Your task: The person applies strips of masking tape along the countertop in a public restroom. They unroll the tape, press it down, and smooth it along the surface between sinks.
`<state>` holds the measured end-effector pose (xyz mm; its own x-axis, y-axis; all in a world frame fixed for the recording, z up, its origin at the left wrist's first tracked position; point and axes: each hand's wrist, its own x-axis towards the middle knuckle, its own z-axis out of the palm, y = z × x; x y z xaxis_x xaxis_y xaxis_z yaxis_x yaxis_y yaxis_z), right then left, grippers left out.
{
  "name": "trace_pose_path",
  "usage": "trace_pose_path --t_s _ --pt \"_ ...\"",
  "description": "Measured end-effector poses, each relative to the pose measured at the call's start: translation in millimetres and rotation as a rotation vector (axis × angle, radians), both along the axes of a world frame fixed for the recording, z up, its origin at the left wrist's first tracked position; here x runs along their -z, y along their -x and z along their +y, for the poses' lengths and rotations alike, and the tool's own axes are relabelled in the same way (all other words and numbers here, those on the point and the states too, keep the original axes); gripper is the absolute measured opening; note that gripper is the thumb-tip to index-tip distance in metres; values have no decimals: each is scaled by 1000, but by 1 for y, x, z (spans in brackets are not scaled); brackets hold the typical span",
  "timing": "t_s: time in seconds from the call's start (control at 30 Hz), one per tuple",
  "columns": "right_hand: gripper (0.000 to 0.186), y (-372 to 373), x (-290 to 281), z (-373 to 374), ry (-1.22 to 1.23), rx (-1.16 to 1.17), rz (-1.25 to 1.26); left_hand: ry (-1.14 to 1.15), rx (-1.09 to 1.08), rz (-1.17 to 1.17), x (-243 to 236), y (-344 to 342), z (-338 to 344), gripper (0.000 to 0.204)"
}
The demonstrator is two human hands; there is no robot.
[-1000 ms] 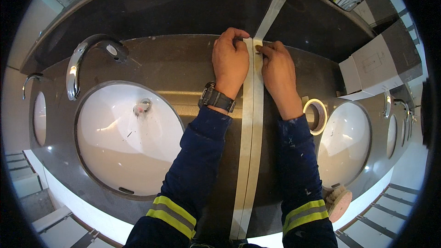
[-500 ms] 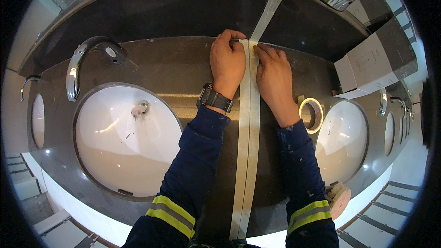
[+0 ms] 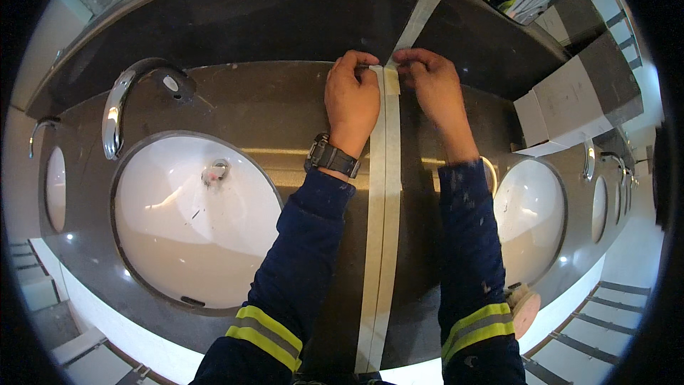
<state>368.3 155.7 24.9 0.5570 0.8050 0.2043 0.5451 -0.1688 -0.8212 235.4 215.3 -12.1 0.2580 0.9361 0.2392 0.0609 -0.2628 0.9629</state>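
Two strips of pale masking tape (image 3: 382, 192) run side by side down the dark stone countertop (image 3: 235, 93), with a thin gap between them. Another length of masking tape (image 3: 422, 14) goes up the dark backsplash (image 3: 285, 18). My left hand (image 3: 353, 100), wearing a black watch (image 3: 332, 156) on the wrist, is closed with thumb and forefinger at the far end of the left strip. At the foot of the backsplash tape, my right hand (image 3: 436, 85) is closed with bent fingertips on the tape; its fingers are slightly blurred.
A white basin (image 3: 192, 235) with a chrome tap (image 3: 114, 114) lies to the left, another basin (image 3: 534, 214) to the right. My right forearm mostly hides a tape roll (image 3: 491, 175). A white and grey box (image 3: 570, 103) stands far right; a round, pinkish-brown object (image 3: 526, 314) sits near the front edge.
My right hand has moved up and slightly right, from the right strip's end to the foot of the backsplash tape. Its forearm now covers most of the tape roll. My left hand stays almost still.
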Motion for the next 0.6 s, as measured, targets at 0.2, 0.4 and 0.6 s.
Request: trace_pose_path --t_s 0.2,0.4,0.6 --pt "29 -5 -8 18 -137 -76 179 -32 -24 -58 11 2 8 18" --pt "30 13 -81 17 -466 -90 205 1 -40 -15 4 6 4 18" --pt "29 4 -23 11 -373 27 232 -20 -28 -58 1 2 3 17"
